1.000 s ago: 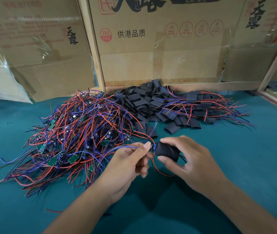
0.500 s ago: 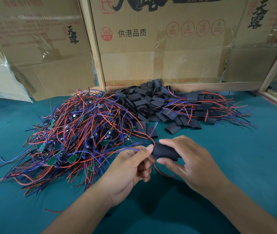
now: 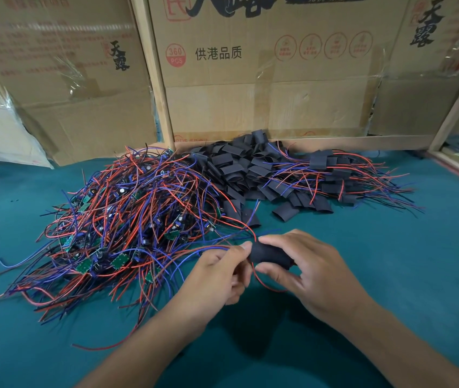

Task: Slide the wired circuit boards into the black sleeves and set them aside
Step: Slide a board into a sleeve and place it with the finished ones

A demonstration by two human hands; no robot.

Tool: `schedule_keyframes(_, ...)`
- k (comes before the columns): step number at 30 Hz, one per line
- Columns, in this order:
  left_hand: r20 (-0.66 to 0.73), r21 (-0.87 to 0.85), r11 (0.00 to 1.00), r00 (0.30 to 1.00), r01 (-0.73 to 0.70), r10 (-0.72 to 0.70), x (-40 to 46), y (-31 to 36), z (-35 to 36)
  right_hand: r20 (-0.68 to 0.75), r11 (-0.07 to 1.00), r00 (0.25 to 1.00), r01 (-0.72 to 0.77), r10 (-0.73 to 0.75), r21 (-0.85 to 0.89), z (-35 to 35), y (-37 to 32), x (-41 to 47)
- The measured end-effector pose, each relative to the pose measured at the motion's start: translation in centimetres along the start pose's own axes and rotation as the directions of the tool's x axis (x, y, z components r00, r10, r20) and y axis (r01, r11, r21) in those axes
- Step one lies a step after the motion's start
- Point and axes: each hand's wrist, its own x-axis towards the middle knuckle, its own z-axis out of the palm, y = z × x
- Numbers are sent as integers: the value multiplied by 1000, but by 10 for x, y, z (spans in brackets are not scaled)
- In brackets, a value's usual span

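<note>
Left hand (image 3: 220, 271) thumb tip has closed up against the near end of the black sleeve (image 3: 269, 254); 1.0 s ago a gap showed there with the board end visible. Right hand (image 3: 311, 271) fingers now wrap further over the sleeve, covering more of it.

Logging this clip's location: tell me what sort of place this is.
Probably a small electronics assembly bench: a heap of red-and-blue-wired green circuit boards, a pile of black sleeves, taped cardboard cartons behind.

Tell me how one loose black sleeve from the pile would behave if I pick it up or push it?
The loose black sleeve lies flattened, so it probably slides, not rolls. It looks thin, likely light and soft. The sleeve held by the right hand seems to bulge, suggesting it yields.
</note>
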Motion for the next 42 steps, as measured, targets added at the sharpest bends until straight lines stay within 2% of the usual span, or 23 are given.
schedule_keyframes(3,-55,-39,997,996,62,-64,3,-2,0,15,1000,1000,7,-7,17,1,0,0)
schedule_keyframes(7,-41,164,986,999,7,0,3,-4,-4,57,999,998,0,-2,39,3,-1,-1)
schedule_keyframes(10,-22,197,979,998,-50,55,3,-6,-6,102,966,983,-169,151,196,4,-5,-2)
schedule_keyframes(12,-15,146,987,997,-70,73,4,-7,-5,190,870,941,-333,281,365,5,-7,1)
schedule_keyframes(15,-1,216,970,993,-111,114,4,-9,-6,412,573,819,-574,401,585,2,-8,7)
schedule_keyframes(18,-17,345,925,984,-159,175,4,-11,-6,586,359,690,-723,426,591,-4,-6,7)
schedule_keyframes(21,-45,211,964,983,-162,176,8,-12,-9,648,246,645,-760,405,602,-6,-5,8)
schedule_keyframes(24,8,63,988,990,-142,142,8,-11,-10,671,182,639,-761,377,623,-8,-6,8)
schedule_keyframes(26,37,41,987,987,-158,156,8,-10,-10,676,139,638,-757,368,639,-8,-8,9)
schedule_keyframes(29,60,125,957,965,-261,255,5,-9,-11,703,25,622,-755,346,656,-9,-7,10)
schedule_keyframes(32,88,338,844,907,-416,412,4,-9,-13,743,-102,587,-758,323,644,-12,-3,10)
schedule_keyframes(34,94,328,841,900,-431,425,3,-7,-13,746,-123,590,-753,310,646,-14,-2,9)
schedule_keyframes(38,60,121,935,942,-335,330,4,-6,-9,718,-78,610,-742,335,666,-19,3,9)
schedule_keyframes(40,45,131,937,946,-325,322,5,-8,-11,683,-35,614,-733,396,679,-27,8,15)
schedule_keyframes(42,28,211,917,940,-338,340,6,-8,-13,607,32,615,-715,502,698,-40,20,29)
